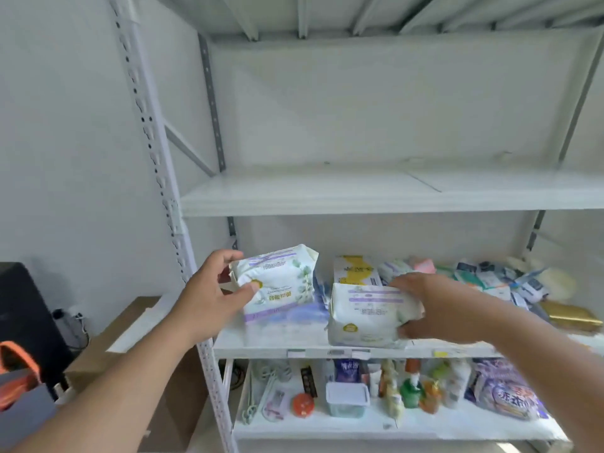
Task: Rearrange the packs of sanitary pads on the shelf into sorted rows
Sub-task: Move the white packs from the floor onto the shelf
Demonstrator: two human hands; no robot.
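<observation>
My left hand (214, 294) grips a white pad pack with purple stripes and green leaves (277, 282), held just above the left end of the middle shelf (261, 341). My right hand (428, 308) grips a second, similar white pack with purple stripes (366, 315) at the shelf's front edge. Behind them stands a white and yellow pack (354, 269). A loose heap of several mixed packs (490, 282) lies further right on the same shelf. Under the left pack a purple-blue pack (304, 313) lies flat.
The upper shelf (359, 191) is bare. The lower shelf (359, 420) holds bottles, a lidded tub (347, 398), clips and a purple bag (503, 393). A perforated white upright (173, 223) stands at the left; cardboard boxes (130, 338) and a black object (23, 305) sit beside it.
</observation>
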